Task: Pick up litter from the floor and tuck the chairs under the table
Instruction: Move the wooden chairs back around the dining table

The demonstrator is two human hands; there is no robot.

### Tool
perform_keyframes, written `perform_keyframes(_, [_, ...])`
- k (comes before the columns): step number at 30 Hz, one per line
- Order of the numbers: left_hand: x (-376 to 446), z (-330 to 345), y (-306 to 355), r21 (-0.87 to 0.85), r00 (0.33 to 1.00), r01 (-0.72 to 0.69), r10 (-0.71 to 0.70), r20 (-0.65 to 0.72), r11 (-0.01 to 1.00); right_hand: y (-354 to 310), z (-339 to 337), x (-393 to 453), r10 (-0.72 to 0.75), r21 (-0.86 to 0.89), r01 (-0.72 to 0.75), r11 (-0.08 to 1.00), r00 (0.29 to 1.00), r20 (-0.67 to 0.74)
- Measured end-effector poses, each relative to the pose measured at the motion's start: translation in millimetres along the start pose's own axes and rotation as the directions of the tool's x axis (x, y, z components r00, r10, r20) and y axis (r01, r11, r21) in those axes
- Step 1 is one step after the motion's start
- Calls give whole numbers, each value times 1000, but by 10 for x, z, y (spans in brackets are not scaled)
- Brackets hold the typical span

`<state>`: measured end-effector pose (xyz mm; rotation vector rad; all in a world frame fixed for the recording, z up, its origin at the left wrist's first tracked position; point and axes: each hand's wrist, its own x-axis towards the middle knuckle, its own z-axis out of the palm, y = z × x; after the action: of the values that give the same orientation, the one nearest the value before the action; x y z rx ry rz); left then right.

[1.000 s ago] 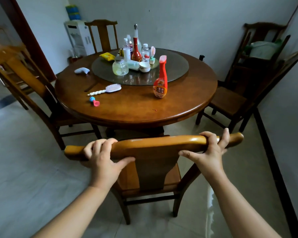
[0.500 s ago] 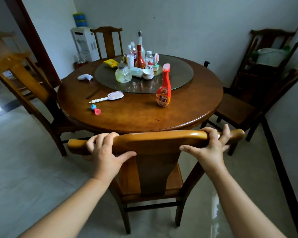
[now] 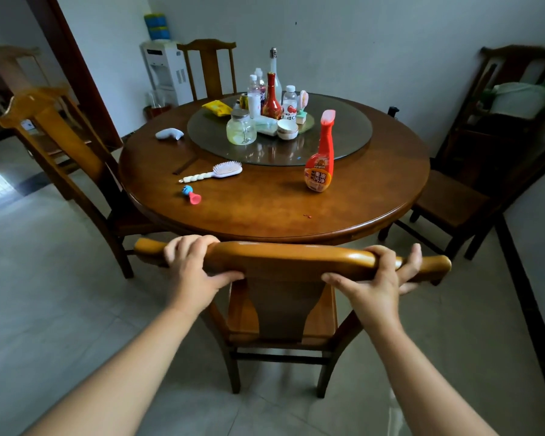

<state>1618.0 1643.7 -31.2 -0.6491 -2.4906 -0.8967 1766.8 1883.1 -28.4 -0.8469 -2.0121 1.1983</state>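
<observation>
- Left hand [image 3: 192, 272] and right hand [image 3: 378, 282]: both clamped on top rail of chair [image 3: 283, 313], lower centre
- Chair rail just beside tabletop [image 3: 265, 212] edge

Left hand [image 3: 193, 272] and right hand [image 3: 378, 282] clenched (thumbs underneath), arms outstretched

Hairbrush [image 3: 216, 172], orange spray bottle [image 3: 320, 158]
</observation>
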Motion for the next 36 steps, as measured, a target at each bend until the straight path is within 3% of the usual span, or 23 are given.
perform_keyframes(9, [34, 308, 447, 24, 998, 28, -27, -59, 999, 141, -250, 588, -20, -46, 24, 999, 996, 91])
perform_keyframes(19, [22, 280, 509, 59, 998, 63, -62, -25, 996, 106, -329, 605, 31, -132, -9, 991, 987, 160])
perform_keyframes(25, [-13, 181, 945, 123, 965, 235, -246, 85, 964, 165, -682, 564, 61, -174, -31, 984, 983, 173])
perform_keyframes(27, [-51, 195, 1285, 128, 975, 178, -192, 113, 976, 211, -896, 552, 49, -165, -26, 986, 989, 138])
perform_keyframes(33, [-169, 651, 2561, -138, 981, -61, 85, 174, 989, 512, -1829, 668, 19, -179, -1, 984, 995, 100])
perform_keyframes(36, [-219, 1056, 3130, -162, 944, -9, 62, 323, 987, 811, -2461, 794, 25, -252, 3, 968, 994, 108])
